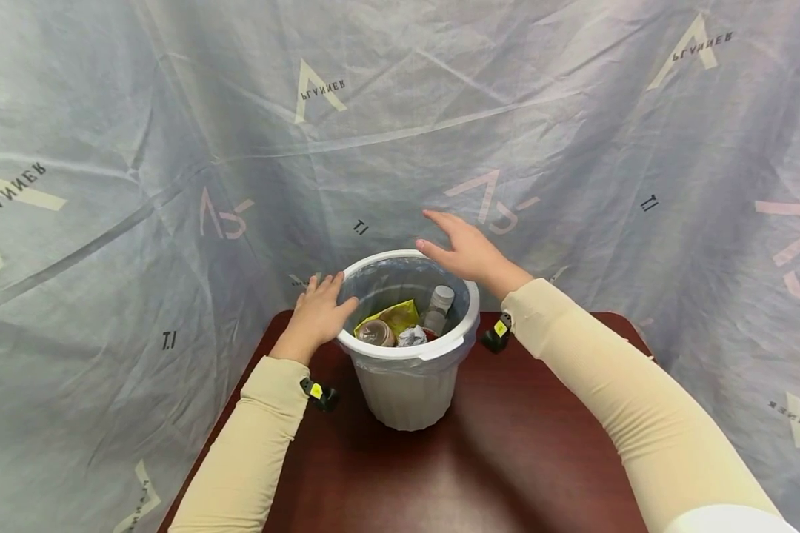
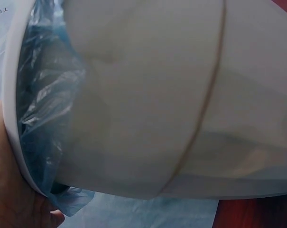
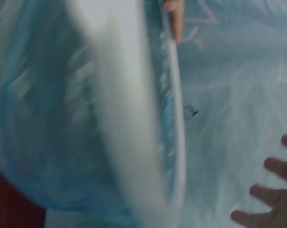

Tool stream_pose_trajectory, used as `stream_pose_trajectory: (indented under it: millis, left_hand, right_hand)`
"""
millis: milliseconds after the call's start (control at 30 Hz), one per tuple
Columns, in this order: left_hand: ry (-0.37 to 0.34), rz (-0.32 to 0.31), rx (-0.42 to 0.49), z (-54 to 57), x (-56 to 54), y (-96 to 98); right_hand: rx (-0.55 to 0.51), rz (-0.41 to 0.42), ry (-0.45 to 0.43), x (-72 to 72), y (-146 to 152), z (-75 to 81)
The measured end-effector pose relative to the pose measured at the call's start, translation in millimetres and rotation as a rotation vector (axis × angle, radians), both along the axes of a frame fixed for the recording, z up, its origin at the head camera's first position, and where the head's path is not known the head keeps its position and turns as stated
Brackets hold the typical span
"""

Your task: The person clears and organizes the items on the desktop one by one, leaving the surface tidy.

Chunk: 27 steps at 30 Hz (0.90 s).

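A white trash bin with a clear bluish liner folded over its rim stands on the table. At its left side, my left hand holds the rim, its thumb over the edge and its fingers outside. My right hand is raised above the far right part of the rim, fingers spread, holding nothing. Inside the bin lie a clear bottle with a white cap, a yellow wrapper, a brownish round container and a crumpled whitish piece.
The dark red-brown table extends under and in front of the bin. Grey printed sheeting hangs behind and along both sides, close to the table's edges. A small black wrist device sits by the right sleeve.
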<state>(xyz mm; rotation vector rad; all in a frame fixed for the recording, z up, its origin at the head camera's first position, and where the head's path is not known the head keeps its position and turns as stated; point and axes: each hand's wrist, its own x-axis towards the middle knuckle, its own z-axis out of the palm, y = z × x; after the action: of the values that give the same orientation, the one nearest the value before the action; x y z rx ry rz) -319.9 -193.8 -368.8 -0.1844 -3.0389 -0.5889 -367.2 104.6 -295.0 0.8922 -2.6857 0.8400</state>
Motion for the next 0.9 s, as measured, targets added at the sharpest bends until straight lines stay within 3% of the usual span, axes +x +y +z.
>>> stream_pose_trajectory:
  millis: [167, 300, 467, 733, 900]
  left_hand:
    - [-0.003, -0.005, 0.003, -0.7, -0.9, 5.4]
    - [-0.008, -0.004, -0.001, -0.2, -3.5, 10.1]
    - [-0.007, -0.023, -0.002, 1.9, -14.8, 21.6]
    - [-0.046, -0.052, -0.009, 5.8, -53.8, 46.7]
    - [-0.070, -0.043, -0.002, 9.5, -57.3, 57.9]
  right_hand:
    - [0.207, -0.055, -0.215, -9.0, 11.5, -39.1]
    - [0.226, -0.097, -0.288, -9.9, 17.2, -55.5]
    - [0.198, -0.156, -0.288, -9.9, 28.3, -56.6]
    - [0.210, -0.228, -0.264, -25.0, 55.2, -51.9]
    - [0.227, -0.251, -0.268, -27.2, 62.4, -49.3]
